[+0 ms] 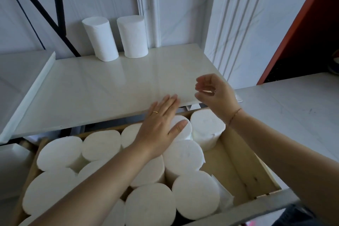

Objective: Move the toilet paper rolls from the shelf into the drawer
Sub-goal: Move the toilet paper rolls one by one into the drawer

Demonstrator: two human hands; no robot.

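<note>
Two white toilet paper rolls stand upright at the back of the white shelf [110, 86]: the left roll [100, 38] and the right roll [133, 35]. Below it, the open wooden drawer [244, 169] holds several upright rolls [60, 152]. My left hand [161, 124] lies flat, fingers spread, on top of a roll [185, 124] at the drawer's back. My right hand [214, 93] hovers above the shelf's front right corner, fingers loosely curled and apart, holding nothing.
A bare strip of drawer floor [220, 167] lies along its right side. A white counter [293, 108] extends to the right, with an orange-red panel [300, 24] behind it. Black metal bars [58, 5] cross the back left. A lower white surface [16, 71] sits at left.
</note>
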